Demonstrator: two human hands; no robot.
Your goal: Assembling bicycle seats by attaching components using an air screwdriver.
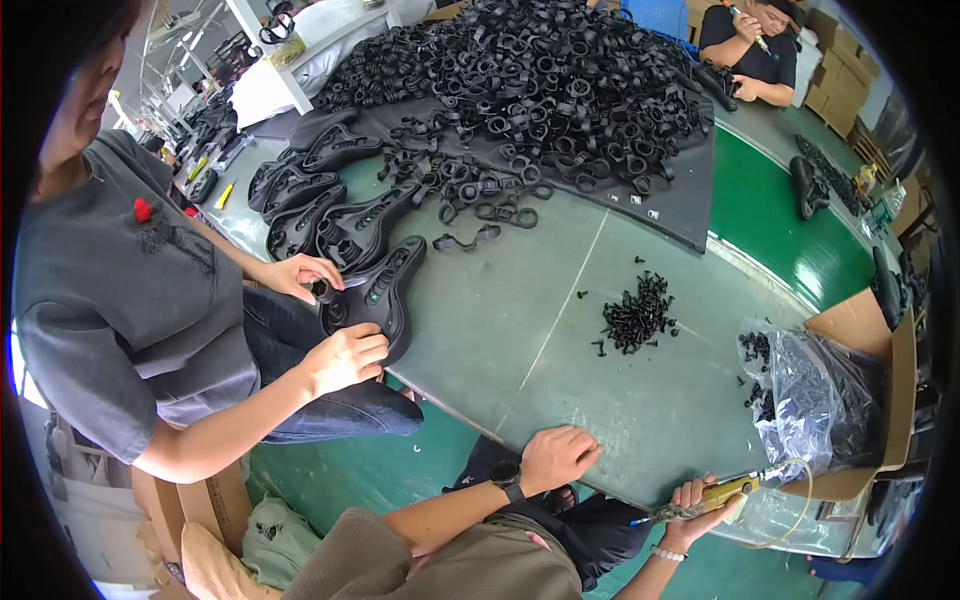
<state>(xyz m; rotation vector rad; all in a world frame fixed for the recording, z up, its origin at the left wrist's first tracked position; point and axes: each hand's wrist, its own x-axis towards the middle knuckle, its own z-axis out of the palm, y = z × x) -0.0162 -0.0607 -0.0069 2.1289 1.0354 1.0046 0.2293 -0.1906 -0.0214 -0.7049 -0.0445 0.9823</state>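
Observation:
My left hand (560,458), a dark watch (508,481) on its wrist, rests at the near table edge with its fingers curled; whatever they hold, if anything, is hidden. My right hand (700,506) is closed around a yellow electric screwdriver (728,490), which points left beyond the table edge. A hose or cord (808,500) loops from its back end. Black screws (640,314) lie in a loose pile on the table ahead of my hands. To my left, a co-worker's two hands (345,358) are on a black moulded plastic shell (392,300).
Several similar shells (300,195) lie at the far left. A large heap of black ring-shaped clips (560,80) covers the back of the table (500,320). At right stands an open cardboard box (900,390) with clear plastic bag (815,400). Another person (765,50) works at the far right.

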